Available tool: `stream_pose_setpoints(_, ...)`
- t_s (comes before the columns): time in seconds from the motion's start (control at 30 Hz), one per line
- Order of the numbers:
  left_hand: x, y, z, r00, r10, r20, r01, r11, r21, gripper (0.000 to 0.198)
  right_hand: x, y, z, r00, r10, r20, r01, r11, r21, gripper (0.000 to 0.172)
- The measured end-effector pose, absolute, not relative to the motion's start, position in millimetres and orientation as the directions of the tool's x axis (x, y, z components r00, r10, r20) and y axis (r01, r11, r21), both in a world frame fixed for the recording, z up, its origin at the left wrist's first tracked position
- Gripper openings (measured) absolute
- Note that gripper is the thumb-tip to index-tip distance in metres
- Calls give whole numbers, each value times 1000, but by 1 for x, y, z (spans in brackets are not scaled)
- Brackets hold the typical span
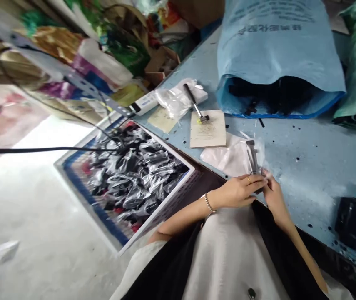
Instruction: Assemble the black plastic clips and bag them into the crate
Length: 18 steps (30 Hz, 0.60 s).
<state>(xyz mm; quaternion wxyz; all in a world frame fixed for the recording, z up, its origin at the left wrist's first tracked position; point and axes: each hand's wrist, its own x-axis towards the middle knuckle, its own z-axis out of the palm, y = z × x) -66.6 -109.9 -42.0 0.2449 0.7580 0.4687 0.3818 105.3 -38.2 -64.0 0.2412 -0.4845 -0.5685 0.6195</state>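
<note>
- Head view: L hand [238, 191] & R hand [273, 192] meet at the near edge of the blue table [305, 166], just in front of the body.
- L hand: fingers curled & pressed together, tips pinching the near end of a slim dark metal piece [252, 157].
- R hand: fingertips bunched vs. the same end. Too blurred to tell if it grips the piece or only touches.
- Metal piece: over a clear plastic bag [227, 157] lying on the table. Long axis runs away from the person, up-picture. Small cross head at far end, near end hidden in fingers.
- Prob. held by the near end so the far end stays free & in sight.
- Beyond the bag: hammer [196, 107] w/ head on a card [208, 133]. Blue sack [277, 54] w/ mouth facing the person, dark parts inside.
- L of the table, lower: crate [182, 193] of bagged dark items, prob. kept near for short reach.
</note>
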Motion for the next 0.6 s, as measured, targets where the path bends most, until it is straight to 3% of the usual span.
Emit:
stream_pose_setpoints(0.07,-78,-120,-24,220,910,351,567,-412,713,38,102,-42,-52,-543,779,-313,227,-223,-948,33)
stream_pose_setpoints(0.17,-114,-153,6,68,942,329,564,-308,766,31,96,-48,-36,-707,611,-355,209,-300,-931,36)
stream_pose_setpoints(0.3,-202,-217,8,-201,977,76,593,60,803,30,93,-50,-36,-652,609,-452,261,-380,-887,35)
stream_pose_setpoints(0.4,-286,-254,-32,-435,891,-129,626,402,668,31,90,-45,-49,-598,631,-494,231,-455,-860,34)
stream_pose_setpoints(0.5,-363,-269,-82,-697,674,-245,538,718,442,33,86,-41,-58,-591,624,-511,195,-504,-841,33)
stream_pose_setpoints(0.6,-409,-264,-122,-808,540,-233,441,818,369,39,83,-41,-59,-593,626,-507,171,-517,-839,33)
